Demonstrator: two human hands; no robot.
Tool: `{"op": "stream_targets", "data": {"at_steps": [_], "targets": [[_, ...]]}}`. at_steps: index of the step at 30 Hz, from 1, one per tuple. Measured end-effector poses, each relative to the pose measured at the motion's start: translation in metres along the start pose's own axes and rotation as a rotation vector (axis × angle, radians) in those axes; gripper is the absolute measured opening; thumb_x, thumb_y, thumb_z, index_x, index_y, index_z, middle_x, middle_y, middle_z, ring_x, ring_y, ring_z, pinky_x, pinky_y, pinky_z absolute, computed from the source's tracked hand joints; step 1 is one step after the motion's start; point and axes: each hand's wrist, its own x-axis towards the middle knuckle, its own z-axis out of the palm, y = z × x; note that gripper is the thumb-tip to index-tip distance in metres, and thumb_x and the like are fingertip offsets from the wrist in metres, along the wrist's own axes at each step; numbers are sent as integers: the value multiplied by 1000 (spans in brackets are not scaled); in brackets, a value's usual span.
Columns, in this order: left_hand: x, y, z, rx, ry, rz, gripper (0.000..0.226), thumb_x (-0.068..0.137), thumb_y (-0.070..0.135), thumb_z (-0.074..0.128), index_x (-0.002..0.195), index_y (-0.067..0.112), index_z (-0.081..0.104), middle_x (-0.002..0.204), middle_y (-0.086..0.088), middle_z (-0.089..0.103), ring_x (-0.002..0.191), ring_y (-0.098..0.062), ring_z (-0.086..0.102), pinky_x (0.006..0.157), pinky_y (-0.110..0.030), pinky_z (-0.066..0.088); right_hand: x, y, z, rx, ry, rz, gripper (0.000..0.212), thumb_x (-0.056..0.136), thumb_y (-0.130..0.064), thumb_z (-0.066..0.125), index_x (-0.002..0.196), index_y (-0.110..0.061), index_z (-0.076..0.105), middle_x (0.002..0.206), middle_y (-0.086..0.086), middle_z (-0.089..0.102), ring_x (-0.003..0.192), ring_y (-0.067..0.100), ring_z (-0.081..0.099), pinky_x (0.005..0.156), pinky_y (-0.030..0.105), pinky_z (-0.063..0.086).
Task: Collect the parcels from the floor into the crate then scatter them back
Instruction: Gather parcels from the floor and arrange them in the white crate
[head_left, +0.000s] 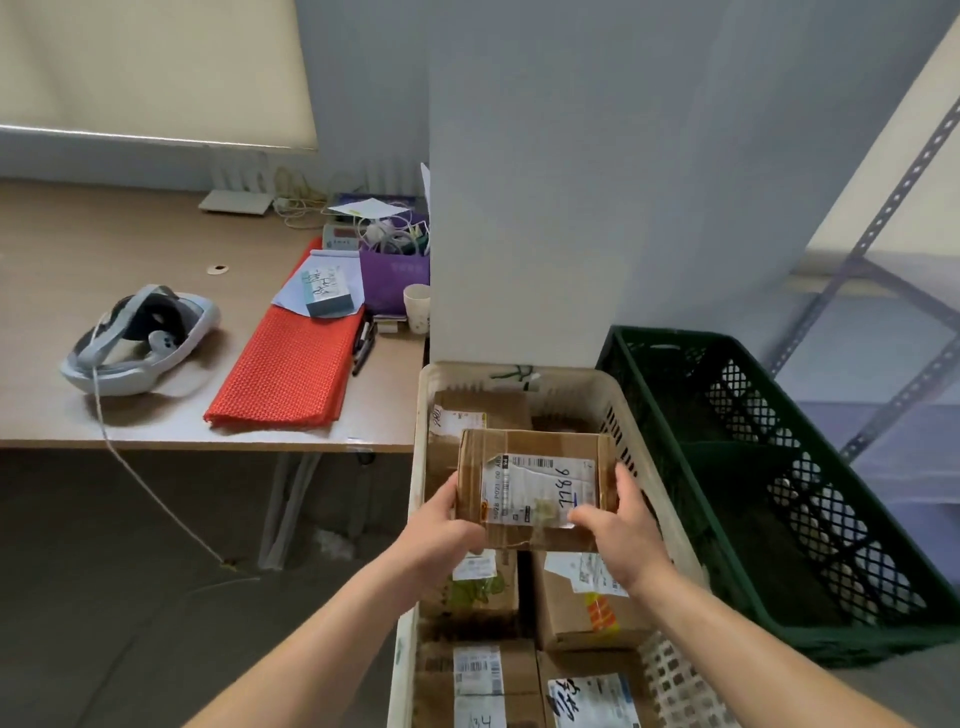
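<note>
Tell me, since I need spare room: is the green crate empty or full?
Empty, as far as shows: the green crate has only its bare dark bottom inside; nothing lies in it.

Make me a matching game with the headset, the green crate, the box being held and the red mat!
1 headset
2 green crate
3 parcel
4 red mat

A under papers on the table
B gripped by the left hand and right hand
C white and grey
D right of the beige crate

Pairs: 1-C, 2-D, 3-B, 4-A
</note>
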Motion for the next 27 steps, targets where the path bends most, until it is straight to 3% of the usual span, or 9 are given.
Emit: {"op": "stream_targets", "data": {"at_steps": [2,3,6,11,14,17,20,24,27], "targets": [[20,-6,-3,-17,-15,-43,60,87,-5,57,135,29,45,113,-1,69,86,-10,67,77,-33,62,18,10,8,2,-27,34,100,78,-35,77,161,-38,21,134,-9,60,128,22,57,113,58,44],[29,-9,-3,-32,-11,-64,60,86,-4,58,136,27,44,114,-2,69,87,-9,66,79,-35,61,22,12,12,2,-31,52,99,81,-30,77,162,-37,19,134,-10,59,129,22,56,114,58,43],[51,-19,-5,-38,11,-109,57,86,-2,60,134,24,44,119,-3,67,105,-16,64,106,-50,46,35,17,23,0,-49,89,91,92,-20,73,164,-29,17,132,-11,57,125,17,53,117,51,40],[88,-38,-8,-76,84,-167,56,83,3,65,130,25,44,120,2,67,104,-16,65,98,-43,52,72,33,41,-17,-103,106,79,95,-13,70,160,-23,26,121,-11,59,114,15,54,104,41,44],[112,-52,-3,-100,190,-196,66,74,16,73,129,34,41,124,7,64,113,-16,63,101,-45,53,97,45,56,-15,-142,132,84,93,-20,71,162,-28,23,137,-10,58,130,20,53,114,47,41],[126,-60,13,-32,320,-158,82,70,19,73,137,45,33,149,6,44,140,-20,43,115,-51,40,120,62,70,-15,-197,132,73,89,-20,70,152,-36,38,130,-17,62,132,20,55,114,48,42],[124,-55,30,88,347,-179,94,79,16,65,158,34,16,167,5,7,155,-20,9,123,-45,18,134,76,79,3,-262,171,65,92,-8,66,148,-34,45,136,-13,62,134,19,53,107,37,43],[137,-64,35,88,387,-264,76,79,20,65,150,28,37,154,-6,34,145,-25,34,120,-47,32,148,83,81,19,-308,204,59,95,-7,62,149,-28,50,126,-11,63,115,10,57,84,23,45],[146,-61,35,69,421,-301,70,77,27,66,144,27,47,141,2,45,131,-19,48,113,-47,42,162,85,81,14,-314,200,58,94,-10,63,149,-22,52,134,-5,65,116,11,58,86,24,46]]}}
